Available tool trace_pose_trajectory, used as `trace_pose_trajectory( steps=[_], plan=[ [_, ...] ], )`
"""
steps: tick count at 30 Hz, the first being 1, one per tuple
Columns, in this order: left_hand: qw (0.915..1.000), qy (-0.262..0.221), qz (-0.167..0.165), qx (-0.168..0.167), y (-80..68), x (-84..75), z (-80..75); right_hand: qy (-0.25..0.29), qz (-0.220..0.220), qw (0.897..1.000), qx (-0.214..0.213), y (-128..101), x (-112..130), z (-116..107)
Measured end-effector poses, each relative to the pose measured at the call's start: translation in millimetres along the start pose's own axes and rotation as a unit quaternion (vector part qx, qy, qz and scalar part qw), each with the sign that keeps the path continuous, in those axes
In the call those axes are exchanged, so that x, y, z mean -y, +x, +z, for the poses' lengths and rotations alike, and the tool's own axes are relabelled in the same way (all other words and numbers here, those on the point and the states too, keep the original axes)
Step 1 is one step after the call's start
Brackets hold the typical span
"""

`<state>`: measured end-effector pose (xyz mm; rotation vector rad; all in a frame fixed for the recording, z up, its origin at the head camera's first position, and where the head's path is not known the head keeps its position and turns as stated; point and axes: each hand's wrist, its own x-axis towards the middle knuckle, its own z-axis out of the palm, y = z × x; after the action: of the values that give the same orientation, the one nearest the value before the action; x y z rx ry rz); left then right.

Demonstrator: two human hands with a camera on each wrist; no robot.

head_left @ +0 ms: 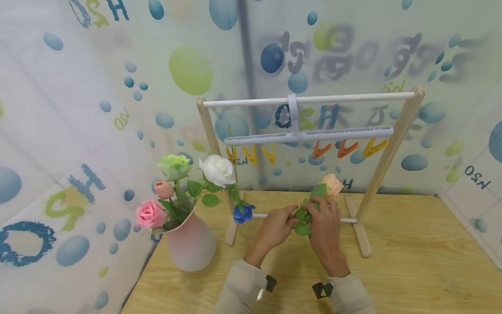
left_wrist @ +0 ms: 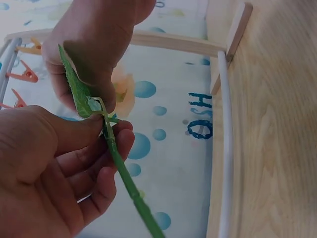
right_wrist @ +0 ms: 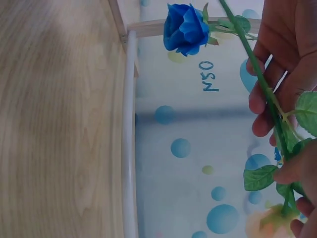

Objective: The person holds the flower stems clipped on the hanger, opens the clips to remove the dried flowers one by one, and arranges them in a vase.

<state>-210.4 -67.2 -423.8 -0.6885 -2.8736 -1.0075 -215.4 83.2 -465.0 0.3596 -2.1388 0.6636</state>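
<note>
Looking down from the head view, I see both hands meeting over the wooden table point(head_left: 412, 261), just in front of the small drying rack point(head_left: 392, 144), with a peach rose point(head_left: 332, 183) held between them. The left hand point(head_left: 274, 229) pinches the green stem point(left_wrist: 124, 176) between thumb and curled fingers, and the right hand point(head_left: 326, 222) closes around the leaves point(head_left: 303, 216) just below the bloom, so neither hand is spread. The stem's long axis runs roughly from the left hand toward the right and up to the bloom, which pokes out beyond the right hand toward the rack; I judge the right hand nearer the bloom and the left nearer the stem's lower end. The left wrist view gives me what the head view hides: the thumb pressing the stem where a leaf branches off, and the right hand's fingertips on that leaf. The right wrist view shows the stem crossing the left fingers, plus a blue rose point(right_wrist: 185, 27) near the rack's lower white rail point(right_wrist: 130, 148), apart from both hands. The pink vase point(head_left: 191, 244) of roses stands well to the left, untouched.
</note>
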Motion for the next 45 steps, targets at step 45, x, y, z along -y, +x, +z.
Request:
trace_pose_trajectory(
  steps=[45],
  plan=[
    [0.7981,0.141,0.168,-0.561,-86.6,-36.0,-116.3,0.236,0.097,0.953,0.16,11.9,43.5,48.3]
  ],
)
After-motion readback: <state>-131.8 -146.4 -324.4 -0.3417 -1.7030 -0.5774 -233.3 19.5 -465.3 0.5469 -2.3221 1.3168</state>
